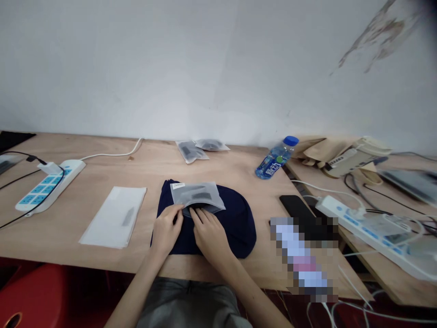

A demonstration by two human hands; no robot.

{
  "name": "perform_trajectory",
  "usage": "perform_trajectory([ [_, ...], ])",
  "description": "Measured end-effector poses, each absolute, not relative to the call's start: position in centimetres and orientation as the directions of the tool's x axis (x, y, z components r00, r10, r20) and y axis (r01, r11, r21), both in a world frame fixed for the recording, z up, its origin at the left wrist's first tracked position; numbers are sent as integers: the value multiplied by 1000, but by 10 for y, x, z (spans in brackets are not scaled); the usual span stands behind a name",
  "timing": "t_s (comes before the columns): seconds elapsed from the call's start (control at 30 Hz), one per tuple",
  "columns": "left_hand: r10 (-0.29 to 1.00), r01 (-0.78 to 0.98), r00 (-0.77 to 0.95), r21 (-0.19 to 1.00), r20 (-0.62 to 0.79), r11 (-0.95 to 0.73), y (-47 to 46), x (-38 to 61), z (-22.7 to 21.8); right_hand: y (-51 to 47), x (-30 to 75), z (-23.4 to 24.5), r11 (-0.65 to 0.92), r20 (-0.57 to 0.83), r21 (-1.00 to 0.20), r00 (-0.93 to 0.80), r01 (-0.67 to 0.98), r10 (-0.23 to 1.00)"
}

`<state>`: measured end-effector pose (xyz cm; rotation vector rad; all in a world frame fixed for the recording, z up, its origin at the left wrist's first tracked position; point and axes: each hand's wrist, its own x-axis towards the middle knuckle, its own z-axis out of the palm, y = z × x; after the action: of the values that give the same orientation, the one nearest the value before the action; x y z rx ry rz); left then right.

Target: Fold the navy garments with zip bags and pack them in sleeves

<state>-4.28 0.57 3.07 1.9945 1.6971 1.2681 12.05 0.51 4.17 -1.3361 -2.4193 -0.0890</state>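
Centre of my view: a plastic bag [198, 195] lies on a folded cloth [239, 223], both on the desk [211, 171].
Hands: my left hand [165, 230] and right hand [210, 237] sit side by side on the bag's near edge.
Left: a flat packet [114, 216] lies just beside the cloth, with a power strip [51, 184] further left.
Far edge: two small packets [201, 150] lie against the wall [205, 68], a water bottle [276, 158] to their right.
Right: a phone [295, 210] lies near the cloth, with a second power strip [362, 230] further right.
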Motion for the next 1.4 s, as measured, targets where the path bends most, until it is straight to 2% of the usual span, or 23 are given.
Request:
perform_trajectory([
  [0.17,907,662,45,668,419,-342,10,-44,26,-4,130,38,543,419,-141,-447,828,791],
  [0.33,911,607,69,707,408,-362,11,-39,21,27,116,30,522,354,-112,-457,846,816],
  [0.5,906,622,58,695,419,-361,7,-42,23,28,108,39,507,329,-122,-447,853,832],
  [0.6,916,613,-69,742,395,-274,1,-53,24,7,118,49,509,325,-194,-435,839,840],
  [0.7,939,576,-231,814,254,-78,-4,-64,24,-12,125,54,408,288,-381,-313,830,905],
  [0.77,953,528,-275,848,128,38,-5,-68,24,-17,121,52,300,218,-599,-210,742,953],
  [0.83,968,454,-249,884,4,114,-4,-67,26,-17,111,47,150,84,-814,-142,561,986],
  [0.87,973,421,-226,896,-45,140,-2,-66,27,-15,105,44,65,6,-889,-130,454,991],
  [0.93,976,383,-192,908,-104,172,1,-62,32,-10,92,38,-90,-127,-963,-134,253,983],
  [1.03,981,338,-157,928,-110,158,3,-56,38,-5,79,32,-219,-222,-975,-150,36,963],
  [1.2,991,251,-87,961,-100,119,-4,-46,40,-8,74,29,-335,-321,-920,-95,-206,942],
  [1.3,989,348,-133,931,-70,113,-12,-39,43,-12,75,29,-335,-342,-902,-23,-271,939],
  [1.4,985,502,-171,859,-17,102,-17,-34,48,-12,76,31,-305,-326,-915,38,-266,945],
])
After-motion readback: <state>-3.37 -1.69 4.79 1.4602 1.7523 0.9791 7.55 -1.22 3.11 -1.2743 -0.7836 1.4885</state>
